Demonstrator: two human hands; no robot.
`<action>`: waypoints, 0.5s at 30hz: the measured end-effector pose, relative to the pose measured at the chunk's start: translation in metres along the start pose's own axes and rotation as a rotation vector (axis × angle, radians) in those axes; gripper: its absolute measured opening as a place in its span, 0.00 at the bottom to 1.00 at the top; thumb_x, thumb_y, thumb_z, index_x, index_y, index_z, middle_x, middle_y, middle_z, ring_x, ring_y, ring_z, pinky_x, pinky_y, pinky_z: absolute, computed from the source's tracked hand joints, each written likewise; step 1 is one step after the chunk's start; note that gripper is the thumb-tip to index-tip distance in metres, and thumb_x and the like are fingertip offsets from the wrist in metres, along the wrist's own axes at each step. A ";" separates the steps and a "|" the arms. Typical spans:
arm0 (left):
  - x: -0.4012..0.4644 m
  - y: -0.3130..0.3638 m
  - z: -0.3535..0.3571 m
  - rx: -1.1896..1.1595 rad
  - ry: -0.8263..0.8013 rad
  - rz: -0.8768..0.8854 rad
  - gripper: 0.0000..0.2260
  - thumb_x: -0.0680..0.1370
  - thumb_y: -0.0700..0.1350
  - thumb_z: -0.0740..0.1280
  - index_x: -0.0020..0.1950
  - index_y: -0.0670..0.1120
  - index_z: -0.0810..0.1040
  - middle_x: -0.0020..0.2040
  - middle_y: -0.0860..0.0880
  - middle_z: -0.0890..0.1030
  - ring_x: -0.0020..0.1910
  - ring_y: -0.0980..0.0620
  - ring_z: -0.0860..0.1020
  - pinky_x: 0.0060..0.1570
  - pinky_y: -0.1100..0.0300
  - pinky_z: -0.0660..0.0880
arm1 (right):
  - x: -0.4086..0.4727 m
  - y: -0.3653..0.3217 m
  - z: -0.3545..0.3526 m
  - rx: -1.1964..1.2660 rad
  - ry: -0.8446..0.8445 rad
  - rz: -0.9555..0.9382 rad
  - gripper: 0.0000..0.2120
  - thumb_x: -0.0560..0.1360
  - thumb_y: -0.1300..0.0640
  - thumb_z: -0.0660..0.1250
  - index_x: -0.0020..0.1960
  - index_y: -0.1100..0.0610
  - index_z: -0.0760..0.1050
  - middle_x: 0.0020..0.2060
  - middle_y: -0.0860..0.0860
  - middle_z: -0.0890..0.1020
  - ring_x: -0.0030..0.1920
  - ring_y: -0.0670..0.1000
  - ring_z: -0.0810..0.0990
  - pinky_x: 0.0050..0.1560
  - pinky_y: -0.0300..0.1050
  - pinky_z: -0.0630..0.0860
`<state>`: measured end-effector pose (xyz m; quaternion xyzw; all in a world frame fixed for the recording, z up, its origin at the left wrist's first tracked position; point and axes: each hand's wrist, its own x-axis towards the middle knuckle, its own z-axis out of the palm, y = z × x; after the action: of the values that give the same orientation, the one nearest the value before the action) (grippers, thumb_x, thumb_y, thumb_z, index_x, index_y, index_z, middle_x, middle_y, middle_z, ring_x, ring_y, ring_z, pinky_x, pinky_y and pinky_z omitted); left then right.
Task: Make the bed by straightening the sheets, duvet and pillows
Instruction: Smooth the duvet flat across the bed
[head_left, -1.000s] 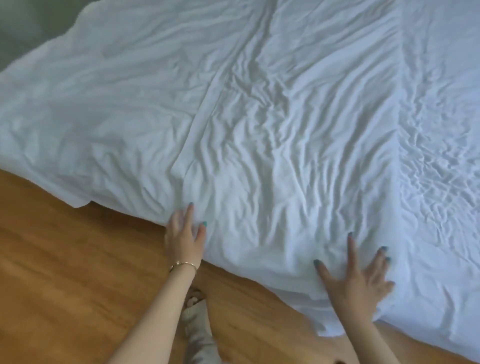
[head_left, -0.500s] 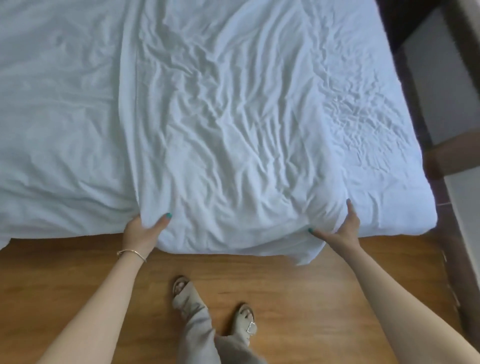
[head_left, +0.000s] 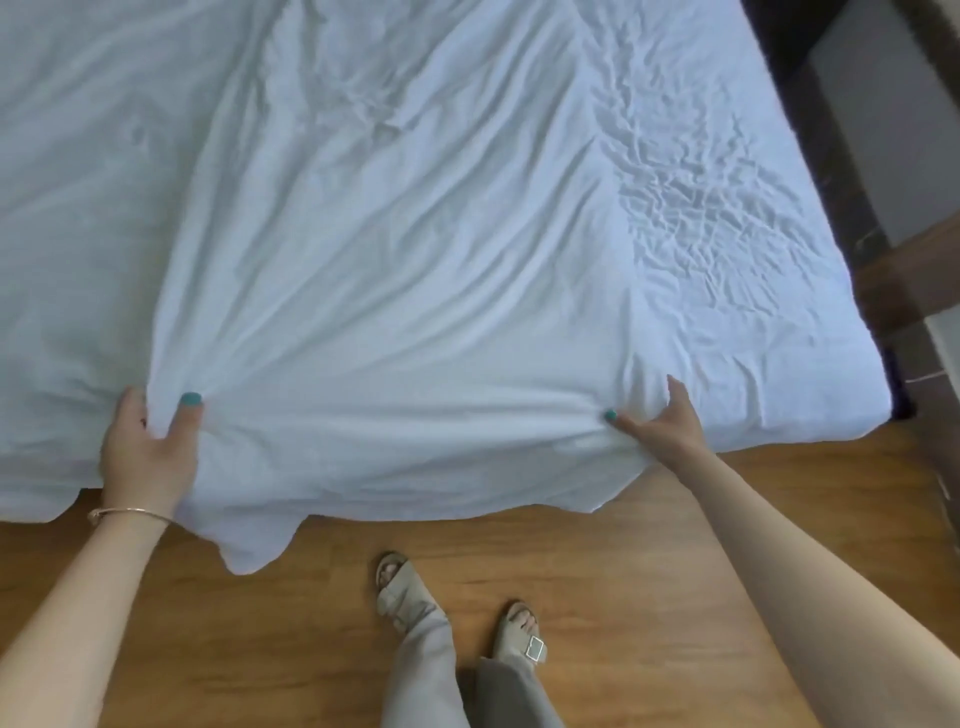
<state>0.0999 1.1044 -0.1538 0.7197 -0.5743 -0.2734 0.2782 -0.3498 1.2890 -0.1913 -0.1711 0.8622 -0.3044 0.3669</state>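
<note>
Duvet (head_left: 405, 270) lies spread over the bed, its near edge hanging toward the wooden floor (head_left: 649, 571). Left hand (head_left: 148, 447) and right hand (head_left: 660, 423) each pinch that edge, fingers clamped on bunched cloth — the straightening step. Next, I judge: pull evenly, then smooth the creases.

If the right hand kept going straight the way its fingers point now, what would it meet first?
The right hand grips the white duvet at the bed's near edge, fingers pointing across the bed. Going on, it would meet only more duvet, then probably the crumpled sheet beside it; depth is unclear.
</note>
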 end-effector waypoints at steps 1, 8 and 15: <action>0.005 -0.008 0.002 0.033 -0.052 -0.036 0.11 0.79 0.45 0.65 0.57 0.40 0.74 0.55 0.38 0.78 0.53 0.39 0.76 0.49 0.54 0.67 | 0.001 0.002 0.004 -0.040 0.000 -0.011 0.35 0.67 0.53 0.79 0.67 0.58 0.65 0.55 0.49 0.74 0.59 0.53 0.75 0.53 0.42 0.69; -0.002 -0.048 0.066 0.206 -0.161 -0.218 0.14 0.81 0.50 0.60 0.57 0.39 0.67 0.54 0.34 0.77 0.51 0.33 0.75 0.44 0.50 0.68 | -0.002 0.033 0.017 0.132 -0.011 0.094 0.24 0.74 0.56 0.73 0.64 0.57 0.65 0.56 0.54 0.78 0.52 0.52 0.78 0.53 0.50 0.75; 0.001 -0.077 0.030 0.467 -0.112 -0.192 0.11 0.83 0.51 0.54 0.56 0.44 0.65 0.44 0.36 0.74 0.47 0.33 0.76 0.43 0.49 0.66 | -0.050 0.052 0.024 -0.078 0.171 -0.044 0.10 0.80 0.60 0.63 0.56 0.64 0.77 0.46 0.56 0.79 0.51 0.58 0.78 0.47 0.45 0.68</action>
<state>0.1303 1.1149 -0.2297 0.7994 -0.5654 -0.1981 0.0448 -0.3017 1.3447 -0.2120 -0.1776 0.8976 -0.2923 0.2781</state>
